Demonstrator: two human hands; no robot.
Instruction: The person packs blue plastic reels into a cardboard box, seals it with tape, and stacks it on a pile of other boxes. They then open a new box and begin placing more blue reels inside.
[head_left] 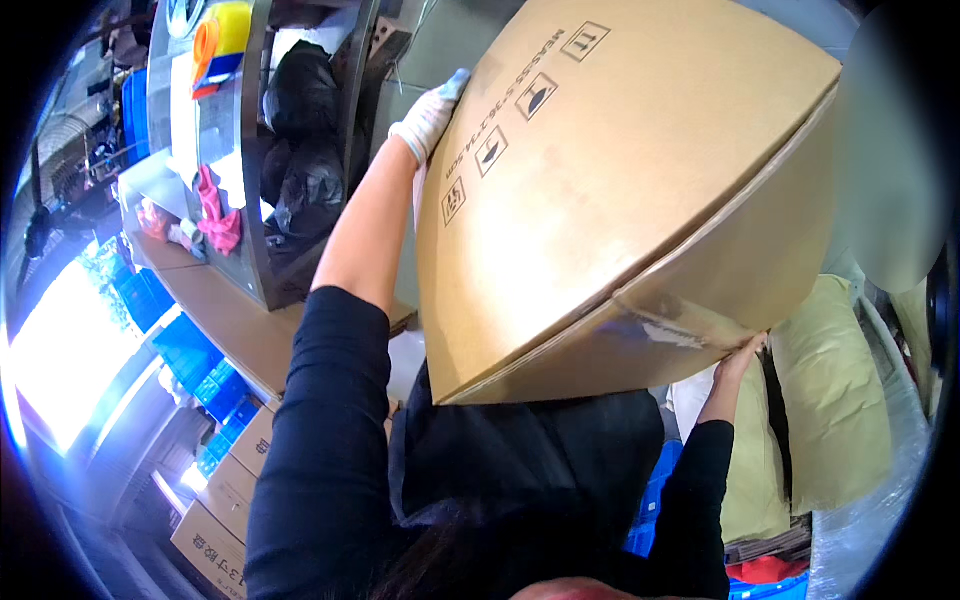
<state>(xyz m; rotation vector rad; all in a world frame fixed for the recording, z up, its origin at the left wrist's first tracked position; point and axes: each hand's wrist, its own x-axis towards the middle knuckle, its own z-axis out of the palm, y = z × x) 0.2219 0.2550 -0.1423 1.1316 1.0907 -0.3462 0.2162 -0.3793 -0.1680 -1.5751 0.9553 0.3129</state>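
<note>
A large brown cardboard box (600, 150) with printed symbols on its face fills the upper middle, held tilted in front of my body. Clear tape runs over its near side. My left hand (430, 118), in a white glove with bluish fingertips, is closed on the box's left edge. Under the lower right edge, my right hand (742, 360) supports the box. Its fingers are partly hidden by the cardboard, and what shows of it looks bare.
A metal rack (255, 150) at left holds black bags (305, 120) and a yellow-and-orange container (225, 45). A pink glove (217, 212) lies beside it. Blue crates (190, 350) and cartons (215, 525) stand lower left. Cream sacks (830, 400) lie at right.
</note>
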